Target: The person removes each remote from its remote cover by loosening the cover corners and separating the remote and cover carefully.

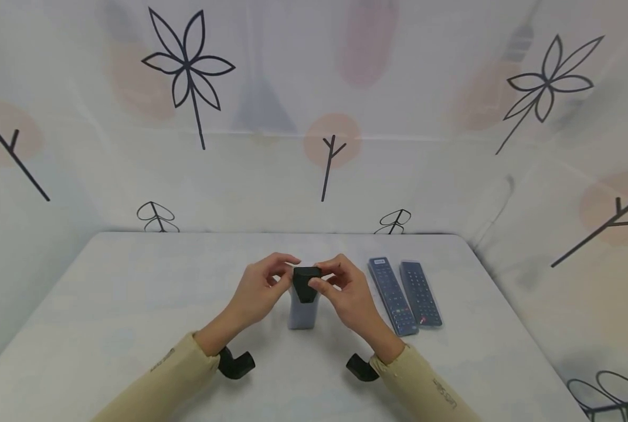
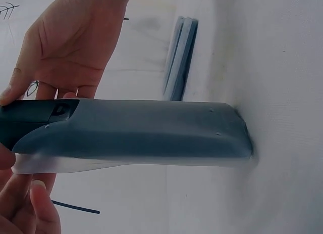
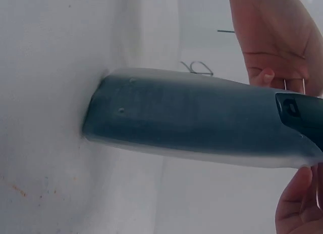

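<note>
Treat the step in hand as fitting or easing the remote (image 1: pixel 303 287) against its clear sleeve (image 1: pixel 302 318); which way it is going you can't judge from this. The remote stands upright near the middle of the table (image 1: pixel 150 293), its lower part inside the sleeve, the dark top sticking out of the mouth. Hold it plumb, let the table take the load at the bottom end, and move it straight along its length so the thin film shouldn't snag or crease at the mouth.

Your right hand (image 1: pixel 349 293) clamps the dark top, thumb on the near face and forefinger behind. Your left hand (image 1: pixel 260 288) has thumb and forefinger bent at the other side, with a small gap showing between their tips; whether they have pinched the film, you can't tell, as the contact is partly hidden.
</note>
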